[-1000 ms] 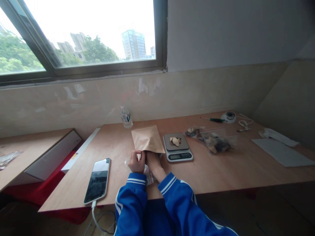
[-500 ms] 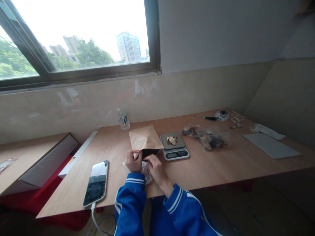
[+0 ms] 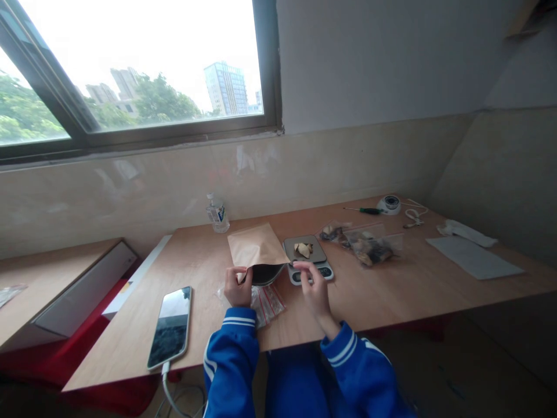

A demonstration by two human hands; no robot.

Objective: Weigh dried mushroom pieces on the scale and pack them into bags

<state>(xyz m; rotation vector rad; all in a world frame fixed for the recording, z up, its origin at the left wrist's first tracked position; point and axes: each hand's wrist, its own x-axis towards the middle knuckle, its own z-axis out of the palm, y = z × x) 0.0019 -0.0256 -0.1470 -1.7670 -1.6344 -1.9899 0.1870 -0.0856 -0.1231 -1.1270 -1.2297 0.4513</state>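
A brown kraft paper bag (image 3: 256, 247) lies with its mouth toward me, gaping, its inside dark. My left hand (image 3: 238, 287) pinches the left corner of that mouth. Beside the bag's right corner is my right hand (image 3: 315, 290), thumb and forefinger close together at a small dark bit I cannot make out. It partly covers the front of a digital kitchen scale (image 3: 296, 277). On the scale's plate rest pale dried pieces (image 3: 303, 249). Clear zip bags (image 3: 270, 305) with red strips lie under the bag's mouth and near my left hand.
To the left lie a phone (image 3: 170, 325) with a cable and, farther back, a plastic bottle (image 3: 217, 215). Right of the scale are filled zip bags (image 3: 369, 247), a screwdriver (image 3: 369, 211), a dome camera (image 3: 390, 204) and a white sheet (image 3: 474, 258). The table's front edge is close.
My right hand has moved right from the bag's mouth to beside its right corner, in front of the scale. The mouth now gapes wider. My left hand keeps its hold.
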